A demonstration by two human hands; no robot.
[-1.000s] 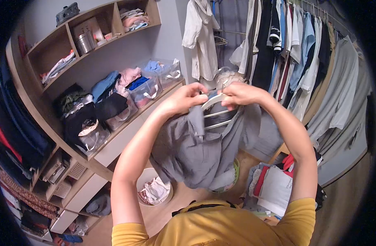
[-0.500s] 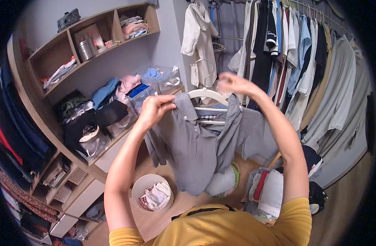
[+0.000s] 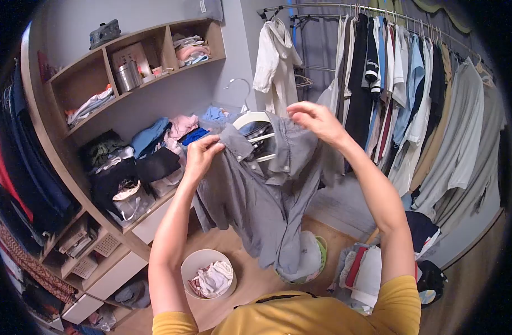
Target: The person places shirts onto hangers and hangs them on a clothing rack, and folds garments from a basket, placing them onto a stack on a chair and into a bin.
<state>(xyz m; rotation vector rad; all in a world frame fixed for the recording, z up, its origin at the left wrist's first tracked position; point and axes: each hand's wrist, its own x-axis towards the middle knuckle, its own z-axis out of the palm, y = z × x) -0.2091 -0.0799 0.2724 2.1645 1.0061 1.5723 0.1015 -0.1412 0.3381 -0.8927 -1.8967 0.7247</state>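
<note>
Head camera view: one grey button-front shirt (image 3: 256,195), centre, on a white hanger (image 3: 251,118) whose metal hook stands free above the collar, tilted left.

Left hand (image 3: 202,157): nearly closed, thumb and fingers pinching the shirt at the left side of its collar.

Right hand (image 3: 318,121): part open, fingers loosely curled, just beside the shirt's right shoulder; contact cannot be told.

Near, below the shirt: one round white bin (image 3: 187,274) with crumpled pale clothes, at left; one green-rimmed basket (image 3: 323,252), partly behind the shirt hem, at right.

Near right: one pile of folded clothes (image 3: 369,271), red and white pieces among them.

Left: one wooden shelf unit (image 3: 125,95) with folded garments and a metal canister (image 3: 128,76); clothes heaped in clear bins below.

Far right: one metal rail (image 3: 351,6), closely hung with garments.
</note>
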